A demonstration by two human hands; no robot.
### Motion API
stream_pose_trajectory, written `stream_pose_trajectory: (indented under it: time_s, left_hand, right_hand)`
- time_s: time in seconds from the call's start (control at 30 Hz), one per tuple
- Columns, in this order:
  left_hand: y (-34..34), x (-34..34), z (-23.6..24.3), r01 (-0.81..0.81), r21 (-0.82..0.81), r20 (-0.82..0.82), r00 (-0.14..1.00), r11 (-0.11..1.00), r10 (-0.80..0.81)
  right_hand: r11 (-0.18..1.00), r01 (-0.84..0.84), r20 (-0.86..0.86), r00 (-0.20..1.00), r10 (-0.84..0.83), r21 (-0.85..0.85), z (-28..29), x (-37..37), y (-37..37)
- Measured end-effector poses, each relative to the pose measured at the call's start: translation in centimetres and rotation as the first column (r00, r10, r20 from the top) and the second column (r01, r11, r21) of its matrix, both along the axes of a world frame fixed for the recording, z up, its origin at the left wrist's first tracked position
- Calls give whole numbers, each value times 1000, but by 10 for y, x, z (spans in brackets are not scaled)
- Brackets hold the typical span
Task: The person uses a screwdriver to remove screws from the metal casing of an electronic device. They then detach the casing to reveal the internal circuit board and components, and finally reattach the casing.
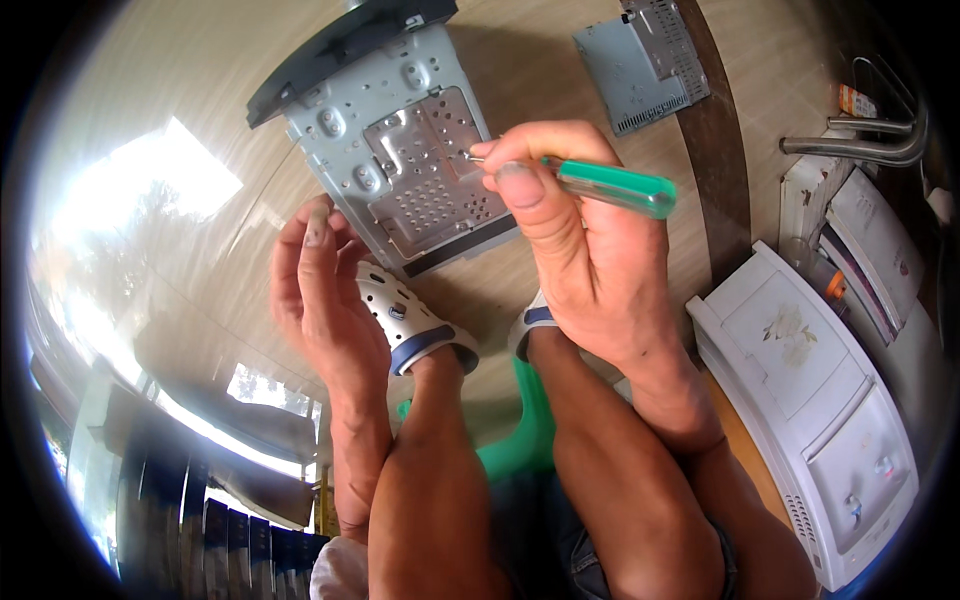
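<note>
My right hand [590,240] is closed around a screwdriver [615,186] with a see-through green handle. The screwdriver's thin tip reaches over a perforated metal casing [350,150], near the right edge of its inset plate. This grey casing lies on the floor with a dark curved panel [330,62] along its far side. Beside the casing's left edge is my left hand [325,275], its fingers curled and the thumb pressed toward them. Whatever it may pinch is too small or hidden to make out.
A separate grey metal piece [645,75] lies at the far right. My feet, in white clogs [395,310], stand close to the casing. A white drawer unit [800,400] is at the right, below a bent metal tube [860,148]. Sunlight glares off the floor at left.
</note>
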State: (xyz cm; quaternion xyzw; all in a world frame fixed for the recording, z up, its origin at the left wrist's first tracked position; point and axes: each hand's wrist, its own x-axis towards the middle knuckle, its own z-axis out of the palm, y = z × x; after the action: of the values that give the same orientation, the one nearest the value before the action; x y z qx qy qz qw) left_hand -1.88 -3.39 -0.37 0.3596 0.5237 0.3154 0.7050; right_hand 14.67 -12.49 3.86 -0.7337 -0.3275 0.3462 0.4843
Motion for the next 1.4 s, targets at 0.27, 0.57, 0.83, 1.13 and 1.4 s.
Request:
stream_pose_trajectory:
  time_s: [0.27,0.57,0.83,1.13,1.4]
  left_hand:
    - [8,13,-14,246,-148,183,959,958,-218]
    - [16,23,-15,253,-413,344,933,875,-107]
    - [15,30,-7,279,-324,198,954,904,-224]
    - [12,32,-15,246,-350,291,946,904,-144]
    - [8,29,-20,277,-356,335,929,892,-154]
  right_hand:
    - [996,76,1,997,-76,53,-9,4,-2]
    - [1000,9,12,1000,-9,7,-7,1,2]
    - [999,51,68,996,-50,-19,-6,6,0]
    - [998,62,54,997,-61,-23,-5,7,1]
    - [999,35,34,999,-35,-17,-7,5,1]
